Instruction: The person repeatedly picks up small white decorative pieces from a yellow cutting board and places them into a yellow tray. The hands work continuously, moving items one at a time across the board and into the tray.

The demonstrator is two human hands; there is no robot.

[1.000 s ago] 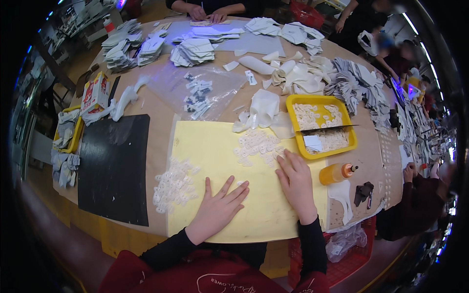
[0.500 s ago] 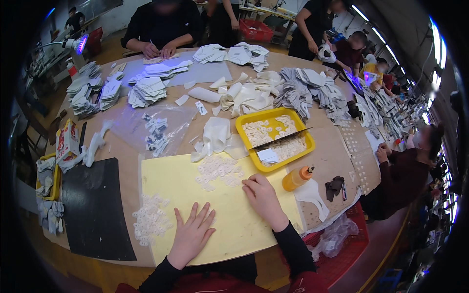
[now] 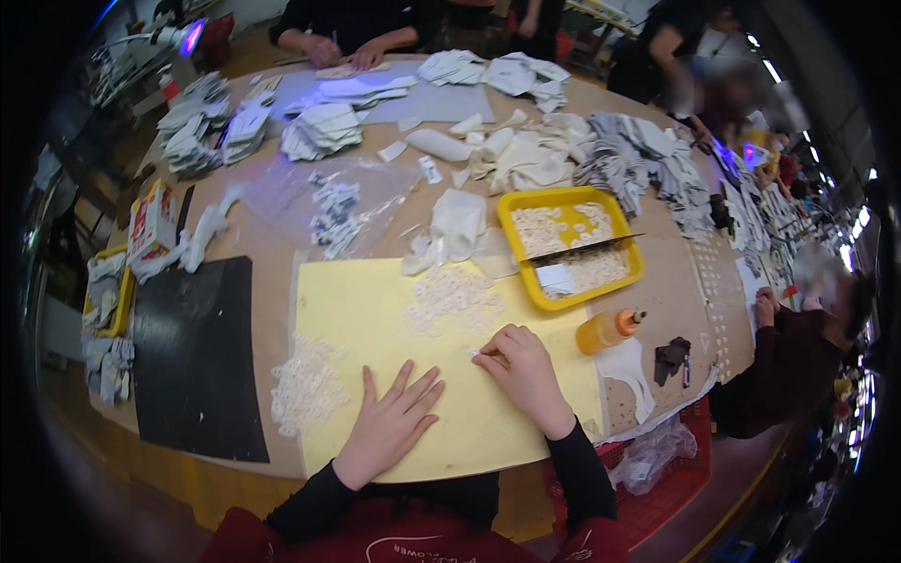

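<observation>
My left hand (image 3: 392, 424) lies flat on the yellow sheet (image 3: 441, 441) with its fingers spread, holding nothing. To its right, my right hand (image 3: 526, 373) pinches a small whitish cut piece (image 3: 474, 354) between thumb and fingertips, low over the sheet. A scattered heap of small cream cut pieces (image 3: 452, 298) lies beyond my hands on the sheet. Left of my left hand, a second pile of similar pieces (image 3: 308, 385) spreads over the sheet's left edge. The exact shape of the pinched piece is too small to tell.
A yellow tray (image 3: 511, 246) with a dark divider holds more small pieces. Near my right hand stands an orange bottle (image 3: 605, 332). A black mat (image 3: 197, 366) lies at left. Stacks of white panels (image 3: 322, 131) and grey fabric (image 3: 610, 164) sit farther back. A co-worker's hands (image 3: 324, 49) are across the table.
My right hand has drawn back from the cream heap, and a small piece now shows at its fingertips. My left hand stays flat. The whole view has shifted.
</observation>
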